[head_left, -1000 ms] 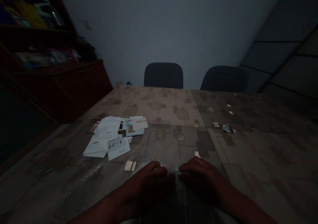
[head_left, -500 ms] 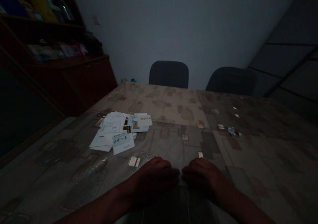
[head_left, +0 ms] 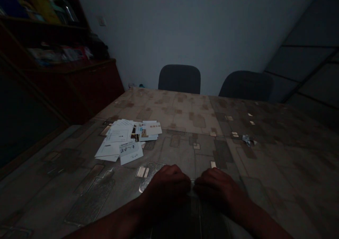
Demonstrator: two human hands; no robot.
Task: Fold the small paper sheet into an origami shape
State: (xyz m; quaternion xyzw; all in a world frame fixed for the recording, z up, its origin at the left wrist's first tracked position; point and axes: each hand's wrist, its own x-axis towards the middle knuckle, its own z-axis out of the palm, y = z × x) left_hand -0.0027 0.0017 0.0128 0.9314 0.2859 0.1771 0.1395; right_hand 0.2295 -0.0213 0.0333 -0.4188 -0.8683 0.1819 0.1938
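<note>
My left hand [head_left: 169, 182] and my right hand [head_left: 215, 182] are close together at the near edge of the table, knuckles up and fingers curled inward. A small pale piece [head_left: 192, 183] shows in the narrow gap between them. Both hands appear to pinch it, but my fingers and the dim light hide most of it, and I cannot tell its kind. Beyond my left hand lies a loose pile of postcards and envelopes [head_left: 113, 147], mostly white, some with dark print or pictures.
A patterned cloth covers the table [head_left: 164, 106]. To the right lies a small crumpled scrap [head_left: 249, 140]. Two dark chairs stand at the far side, one in the middle [head_left: 179, 79] and one further right [head_left: 246, 86]. A brown cabinet [head_left: 92, 87] with filled shelves stands at left.
My left hand has curled and risen slightly, and less of the pale piece shows between the hands. My right hand is almost where it was. The pile is unmoved.
</note>
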